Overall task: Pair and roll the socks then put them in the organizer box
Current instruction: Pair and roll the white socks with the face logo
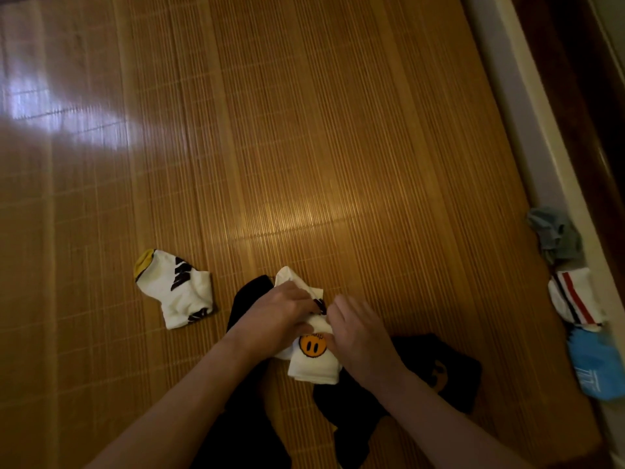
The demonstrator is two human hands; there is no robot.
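Note:
A white sock with an orange smiley face [314, 362] lies low in the middle of the bamboo mat [304, 147]. My left hand [275, 314] grips its upper part from the left. My right hand [358, 330] pinches the same sock from the right, just above the smiley. A black sock [245, 297] lies under my left hand. Another black sock with a faint smiley [436, 370] lies under my right forearm. A lone white sock with a yellow toe and dark markings [176, 292] rests to the left. No organizer box is in view.
At the mat's right edge sit a grey-green sock bundle [554, 236], a white sock with red and dark stripes [575, 299] and a blue sock [595, 367]. A pale ledge [527, 113] and dark wood run along the right side.

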